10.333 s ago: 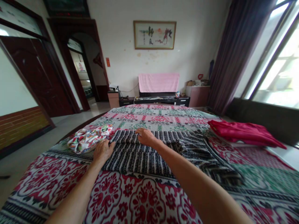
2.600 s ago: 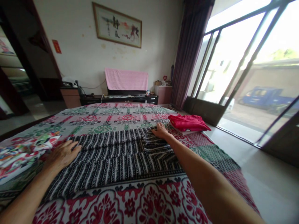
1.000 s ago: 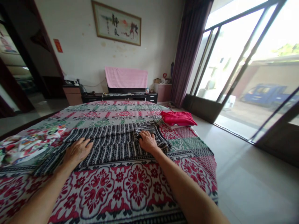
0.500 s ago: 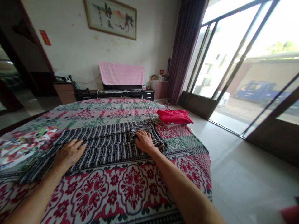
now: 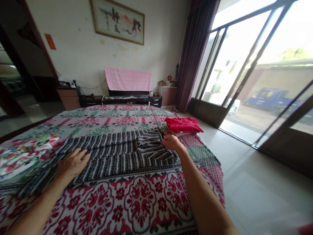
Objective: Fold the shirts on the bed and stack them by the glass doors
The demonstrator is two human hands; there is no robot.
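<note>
A black-and-white striped knit garment lies spread across the patterned cloth, with a folded-over part near its right end. My left hand rests flat on the left part of the garment, fingers spread. At the garment's right edge, my right hand is closed, thumb and fingers pinched together on the knit fabric. Its fingertips are partly hidden by the hand itself. Just beyond that hand sits a folded red cloth. To the left of the garment lies a crumpled multicoloured printed cloth.
The red, green and white patterned cloth covers the large surface, whose right edge drops toward the tiled floor. A low black cabinet and a pink-draped object stand at the far wall. Glass doors are on the right.
My right hand has moved right, from lying on the folded-over part to the garment's right edge, and its fingers have closed. My left hand stays in place on the garment.
</note>
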